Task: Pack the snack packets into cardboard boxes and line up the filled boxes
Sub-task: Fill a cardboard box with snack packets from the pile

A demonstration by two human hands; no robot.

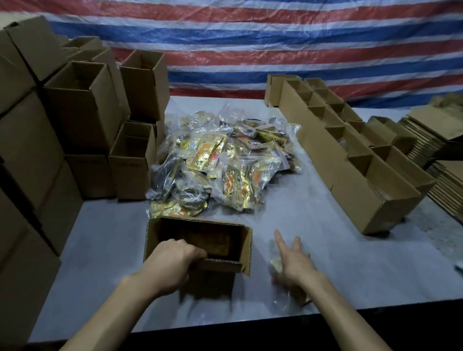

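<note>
Clear crinkly plastic snack packet (275, 260) lies at 3 o'clock of the open brown cardboard box (245, 250), on the grey surface (355, 266). Prob. light, soft, slippery; take it by an edge. Right hand (293, 259) over it, fingers straight & spread. Left hand (173, 261) fingers curled round the box's near rim; box stiff. Count: 1 loose packet, 1 box in hand. Heap of gold-and-clear packets (220, 161) at 12: too many to count.
</note>
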